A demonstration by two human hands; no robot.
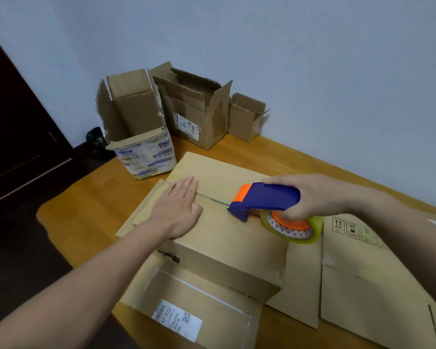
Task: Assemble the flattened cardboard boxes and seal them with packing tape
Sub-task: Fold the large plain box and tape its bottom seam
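A brown cardboard box point(219, 238) stands on the wooden table with its top flaps folded shut; a dark seam runs across the top. My left hand point(178, 207) lies flat on the flaps at the seam's left end, fingers straight. My right hand point(310, 195) grips the blue and orange tape dispenser point(262, 197), whose blade end touches the seam to the right of my left hand. A roll of clear tape point(295, 229) sits on the dispenser under my right palm. A flattened box point(363, 285) lies to the right.
Three opened boxes stand at the back against the wall: a tall torn one point(136, 127), a wide one point(194, 109) and a small one point(247, 117). A flat piece with a white label point(194, 308) lies in front. The table edge point(51, 210) drops off at left.
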